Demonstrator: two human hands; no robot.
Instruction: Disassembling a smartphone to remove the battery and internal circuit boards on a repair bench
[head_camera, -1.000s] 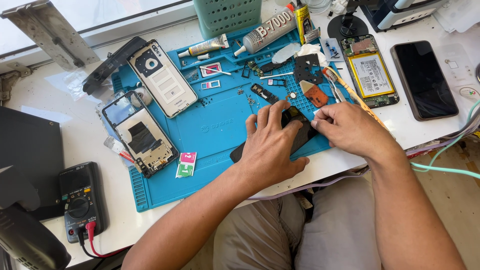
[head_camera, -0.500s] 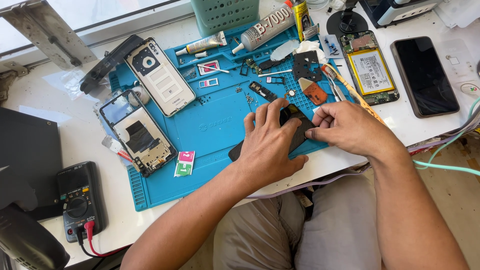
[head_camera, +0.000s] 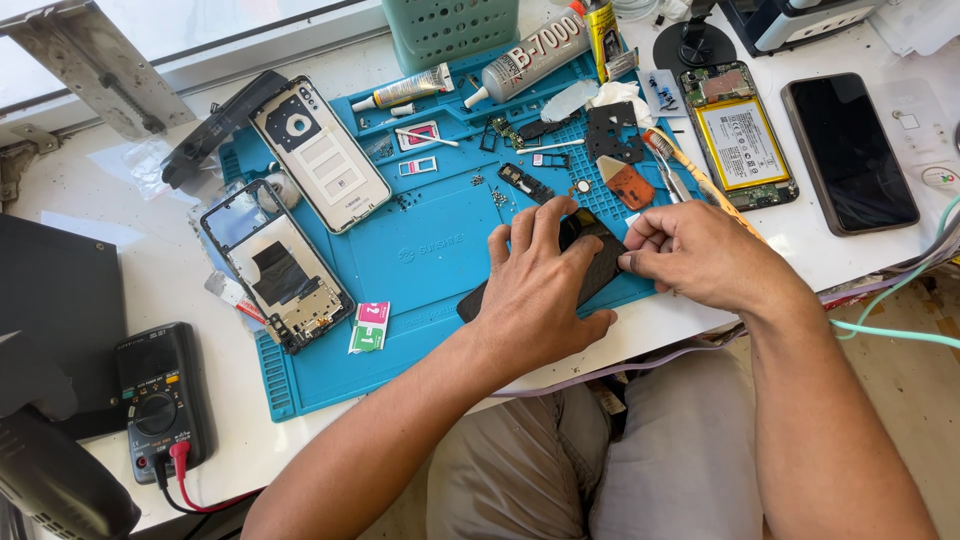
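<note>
Left hand fingers spread flat, pressing down on dark phone part; right hand fingertips pinched at its right edge. Part: black, flat, matte, elongated, lying diagonally on front right of blue silicone mat, mostly hidden under left palm. Mat ribbed at edges, shallow trays along top. Nearby: white phone back cover, stripped frame, grey glue tube, opened phone with battery, black multimeter on white table
</note>
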